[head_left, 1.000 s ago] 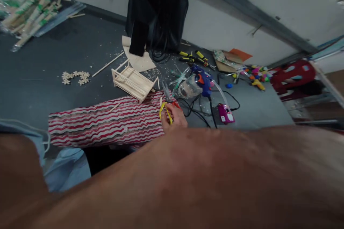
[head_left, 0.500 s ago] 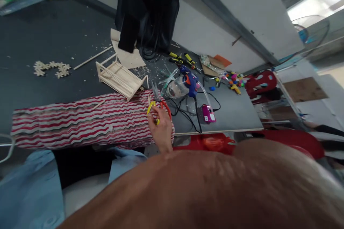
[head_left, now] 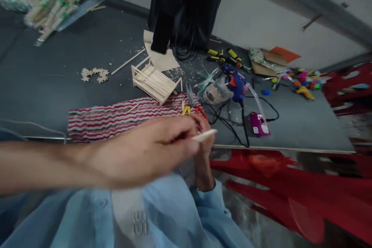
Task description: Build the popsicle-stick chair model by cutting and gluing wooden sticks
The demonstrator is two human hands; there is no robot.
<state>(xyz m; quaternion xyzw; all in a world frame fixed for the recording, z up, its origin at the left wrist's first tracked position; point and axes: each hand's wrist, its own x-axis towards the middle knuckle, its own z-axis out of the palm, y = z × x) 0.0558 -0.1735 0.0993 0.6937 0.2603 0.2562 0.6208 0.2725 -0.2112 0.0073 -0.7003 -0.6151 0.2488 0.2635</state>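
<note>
My left hand [head_left: 151, 149] reaches in from the left, with a short pale wooden stick [head_left: 205, 135] pinched between thumb and fingers. Behind it, my right hand [head_left: 207, 143] is partly covered; its fingers are curled near the stick, and what they hold is hidden. Just beyond the fingers, cutters with a yellow handle [head_left: 186, 111] and a red handle [head_left: 201, 111] lie on a red-striped cloth [head_left: 95, 118], blades pointing away. A small wooden frame of sticks [head_left: 154, 83] stands at the cloth's far edge.
A blue glue gun [head_left: 236, 85] rests by a clear plastic container [head_left: 217, 91], with black cables and a purple box [head_left: 259, 124] to the right. Behind are a phone [head_left: 162, 33] and black bag [head_left: 200, 4]. Snowflake-like wooden pieces [head_left: 95, 74] lie left; red chairs [head_left: 276, 174] are below right.
The view has shifted, and the large blurred limb across the bottom is gone. My left hand now shows with a stick in it. My right hand has moved off the yellow handle towards me.
</note>
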